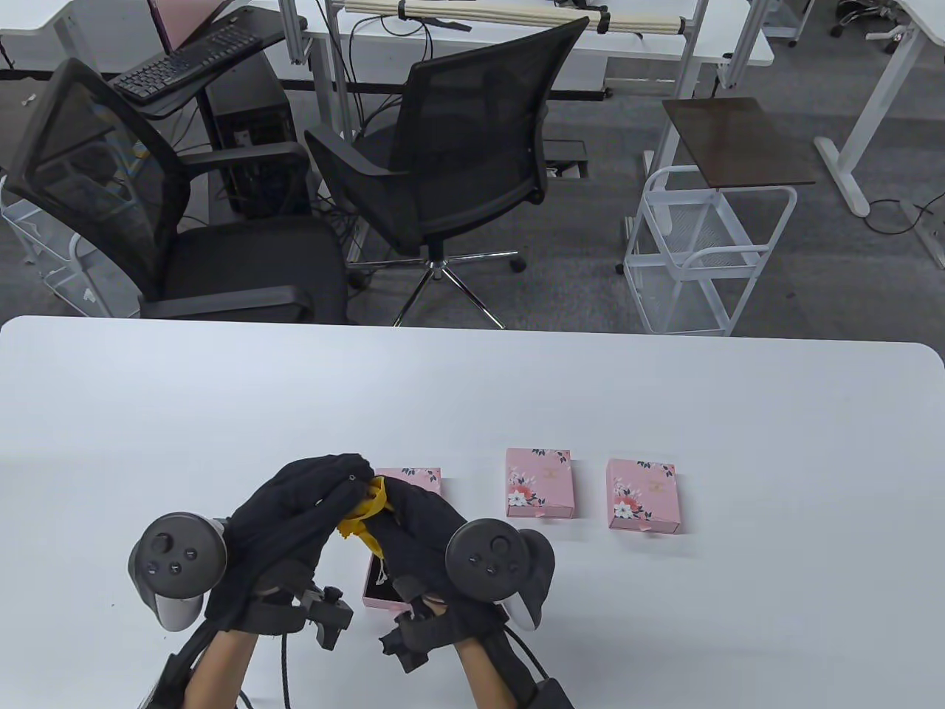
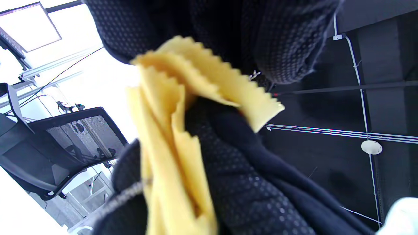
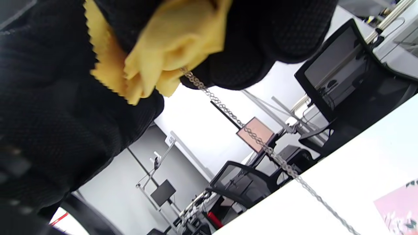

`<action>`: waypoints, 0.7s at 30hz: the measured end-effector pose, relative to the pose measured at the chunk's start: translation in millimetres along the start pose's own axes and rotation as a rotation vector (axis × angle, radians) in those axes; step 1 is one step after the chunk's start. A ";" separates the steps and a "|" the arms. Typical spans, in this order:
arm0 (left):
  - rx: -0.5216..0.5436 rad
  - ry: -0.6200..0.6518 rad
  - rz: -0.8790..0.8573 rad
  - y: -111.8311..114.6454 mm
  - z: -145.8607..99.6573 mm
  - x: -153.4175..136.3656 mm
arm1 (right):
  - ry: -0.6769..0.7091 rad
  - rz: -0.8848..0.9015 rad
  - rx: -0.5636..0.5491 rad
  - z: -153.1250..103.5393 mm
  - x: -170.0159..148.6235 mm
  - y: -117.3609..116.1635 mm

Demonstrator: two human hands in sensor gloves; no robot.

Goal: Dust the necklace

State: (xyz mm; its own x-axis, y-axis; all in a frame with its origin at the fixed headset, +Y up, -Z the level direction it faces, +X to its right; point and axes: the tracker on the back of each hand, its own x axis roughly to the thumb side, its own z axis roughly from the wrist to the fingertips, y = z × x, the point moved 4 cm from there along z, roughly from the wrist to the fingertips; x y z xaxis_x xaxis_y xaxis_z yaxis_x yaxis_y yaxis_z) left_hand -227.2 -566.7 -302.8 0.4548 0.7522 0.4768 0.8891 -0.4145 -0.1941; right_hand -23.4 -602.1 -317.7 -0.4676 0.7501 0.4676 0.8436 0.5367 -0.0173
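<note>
Both gloved hands meet above an open pink box (image 1: 380,587) at the table's front. My left hand (image 1: 295,509) and right hand (image 1: 413,528) together hold a crumpled yellow cloth (image 1: 365,513) between their fingers. The cloth also shows in the left wrist view (image 2: 183,98) and in the right wrist view (image 3: 163,52). A thin silver necklace chain (image 3: 248,133) comes out from under the cloth by my right fingers and hangs down toward the table. A blurred stretch of chain (image 2: 125,194) shows in the left wrist view. Which hand pinches the chain itself is hidden by the cloth.
A pink floral box part (image 1: 421,476) lies just behind the hands. Two closed pink floral boxes (image 1: 539,484) (image 1: 642,496) lie to the right. The white table (image 1: 664,384) runs wide; office chairs (image 1: 443,162) stand beyond its far edge.
</note>
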 end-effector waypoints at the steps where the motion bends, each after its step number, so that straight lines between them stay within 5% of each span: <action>1: 0.003 0.006 0.010 -0.3 -0.2 1.7 | 0.002 -0.001 0.000 0.1 0.2 -0.2; 13: 0.011 0.027 -0.004 -4.4 -2.3 7.7 | -0.003 -0.073 -0.056 -1.8 -1.2 4.0; 21: 0.042 0.030 0.026 -11.2 -1.4 7.9 | -0.013 -0.008 0.059 1.7 -6.4 -13.1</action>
State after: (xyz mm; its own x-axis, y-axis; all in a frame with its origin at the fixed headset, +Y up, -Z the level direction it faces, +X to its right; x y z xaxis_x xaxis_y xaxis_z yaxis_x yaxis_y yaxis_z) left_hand -233.6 -556.8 -295.6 0.4762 0.7256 0.4968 0.8789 -0.4111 -0.2419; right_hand -31.9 -613.2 -321.9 -0.4780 0.7506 0.4562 0.8229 0.5643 -0.0662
